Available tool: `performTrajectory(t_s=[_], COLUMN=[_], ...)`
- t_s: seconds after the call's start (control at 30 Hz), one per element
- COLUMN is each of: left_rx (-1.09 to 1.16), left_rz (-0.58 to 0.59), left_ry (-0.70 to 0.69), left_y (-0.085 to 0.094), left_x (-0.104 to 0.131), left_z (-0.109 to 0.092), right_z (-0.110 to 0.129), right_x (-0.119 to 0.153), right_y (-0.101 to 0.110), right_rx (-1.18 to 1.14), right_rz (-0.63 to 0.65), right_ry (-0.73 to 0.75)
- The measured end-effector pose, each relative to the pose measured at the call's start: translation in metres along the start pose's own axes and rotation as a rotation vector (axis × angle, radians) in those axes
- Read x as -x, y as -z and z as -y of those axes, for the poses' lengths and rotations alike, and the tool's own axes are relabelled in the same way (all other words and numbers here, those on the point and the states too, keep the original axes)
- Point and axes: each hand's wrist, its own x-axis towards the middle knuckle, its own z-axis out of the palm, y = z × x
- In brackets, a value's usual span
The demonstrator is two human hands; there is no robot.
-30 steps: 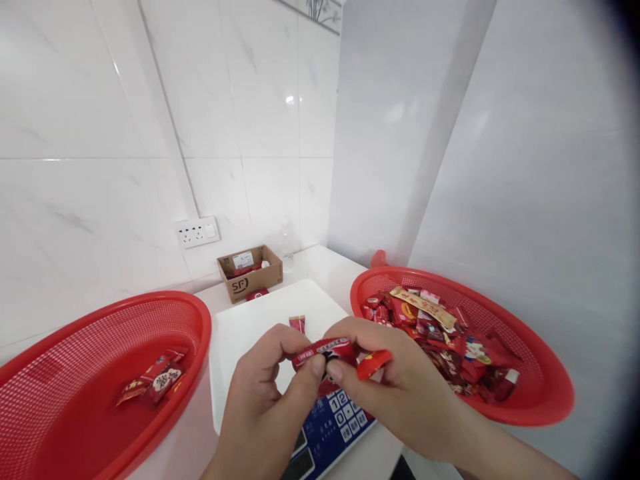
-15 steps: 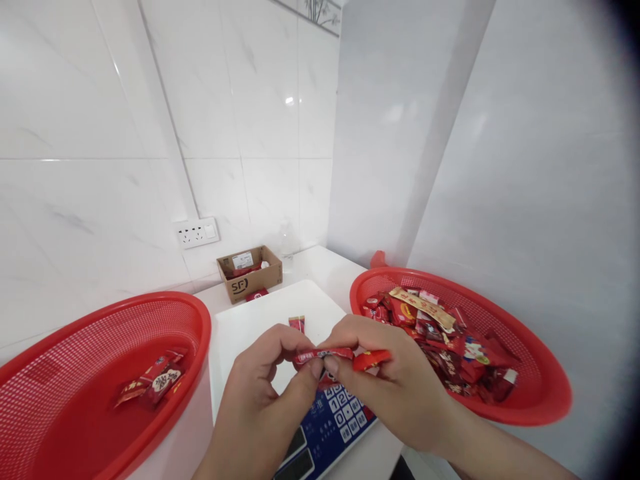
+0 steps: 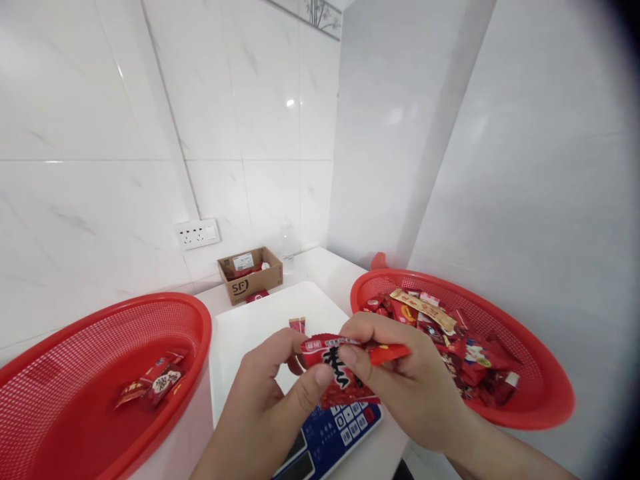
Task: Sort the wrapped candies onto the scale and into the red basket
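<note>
Red packet (image 3: 345, 385), lower middle of frame, above scale (image 3: 265, 313). Left hand (image 3: 270, 393) pinches its left end; right hand (image 3: 400, 373) pinches top edge, maybe so front shows. Orange-red wrapper (image 3: 391, 353) pokes from right hand. Left basket (image 3: 205, 333), right basket (image 3: 557, 410) flank scale, likely for easy reach.

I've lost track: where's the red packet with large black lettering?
The packet is low in the head view, just right of centre, held by left hand and right hand, above the scale.

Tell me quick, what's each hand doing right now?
Left hand: closed, pinching the left side of a red packet.
Right hand: closed, holding the same packet's other side, plus an orange-red wrapper.
</note>
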Motion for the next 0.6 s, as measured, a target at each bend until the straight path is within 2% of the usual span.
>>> performTrajectory(t_s=[0.1, 0.23, 0.33, 0.6], left_rx=[-0.051, -0.005, -0.022, -0.109], left_rz=[0.042, -0.049, -0.089, -0.087], left_ry=[-0.065, -0.117, -0.134, -0.200], left_y=[-0.002, -0.007, -0.009, -0.008], left_x=[-0.001, -0.001, 0.001, 0.003], left_z=[-0.002, -0.005, -0.003, 0.002], right_z=[-0.002, -0.008, -0.011, -0.009], right_x=[-0.001, 0.001, 0.003, 0.006], right_y=[0.000, -0.001, -0.002, -0.003], right_rx=[-0.038, -0.099, -0.062, -0.009], right_rz=[0.022, 0.098, 0.150, 0.119], right_ry=[-0.026, -0.095, -0.127, 0.007])
